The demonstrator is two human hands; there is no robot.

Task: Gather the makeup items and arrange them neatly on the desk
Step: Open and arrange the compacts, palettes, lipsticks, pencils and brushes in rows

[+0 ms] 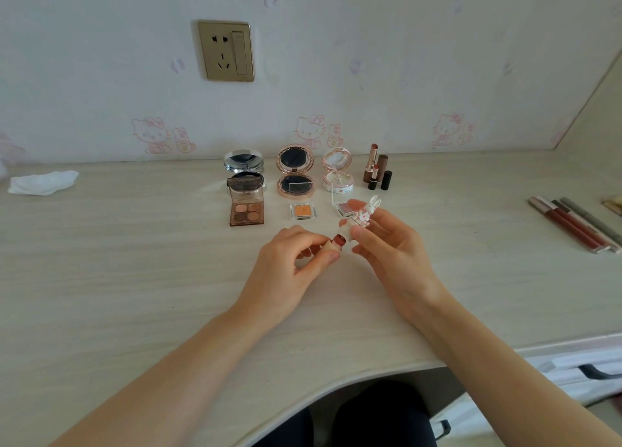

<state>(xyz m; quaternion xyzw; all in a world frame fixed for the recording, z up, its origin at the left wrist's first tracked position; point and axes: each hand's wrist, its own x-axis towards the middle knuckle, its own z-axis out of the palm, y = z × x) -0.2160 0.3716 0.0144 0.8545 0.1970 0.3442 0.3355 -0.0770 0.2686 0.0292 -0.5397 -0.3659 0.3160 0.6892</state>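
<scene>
Lipstick base point(331, 244) is being pinched in the left hand point(286, 265), its bunny-topped cap point(361, 216) being gripped by the right hand point(393, 248) just beside it, above the desk point(134, 278).

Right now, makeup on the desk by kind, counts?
Round compacts: 3
Eyeshadow pans or palettes: 3
Standing lipsticks: 4
Lip pencils or glosses: about 4
Bunny lipstick, in both hands: 1
Total: about 15

Both forearms were bare, no sleeves in view. Left hand point(289, 261) and right hand point(393, 244) wore no rings, watch or bracelets. Dark trousers point(380, 416) covered the lap below.
</scene>
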